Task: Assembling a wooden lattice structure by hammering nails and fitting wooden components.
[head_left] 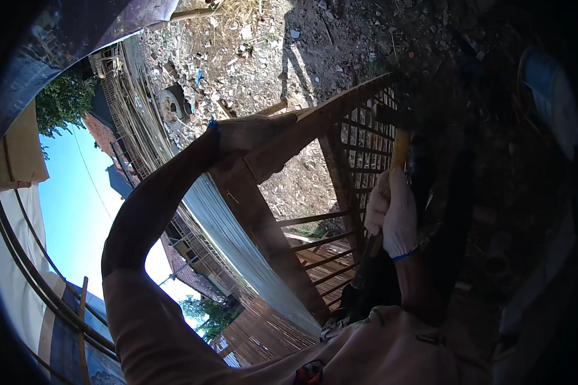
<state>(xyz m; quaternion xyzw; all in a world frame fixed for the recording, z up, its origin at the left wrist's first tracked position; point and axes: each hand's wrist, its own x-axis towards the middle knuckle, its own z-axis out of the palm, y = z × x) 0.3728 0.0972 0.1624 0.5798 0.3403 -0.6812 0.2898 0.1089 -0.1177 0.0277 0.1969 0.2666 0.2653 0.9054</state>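
Spreading across twelve o'clock, the ground (250, 58) is dry, pale earth littered with chips and scraps, crossed by a hard-edged shadow; toward three o'clock it sinks into deep shade. A round, worn, tyre-like object (171, 104) lies at ten o'clock. Sky (77, 186) shows at nine, with a smooth dark tarp (90, 32) above it, toward ten, and slack white sheeting (19, 250) beyond curved poles (45, 276) at eight.

A wooden frame (270, 237) fills the middle of the view: flat brown boards meeting at an angle, thin parallel slats toward five o'clock and a tighter lattice toward two. Behind it, a pale, ribbed sheet (225, 221) runs down toward six, beside a panel of narrow reddish strips (263, 333).

At eleven o'clock the left hand (257, 133), in a blue-cuffed glove, lies against the frame's upper beam; whether its fingers close round the wood I cannot tell. At three, the right hand (390, 212), in a pale knit glove, is curled closed round a tool with a smooth yellow handle (400, 149), pointing toward the lattice. Its dark upper end blurs into shadow.
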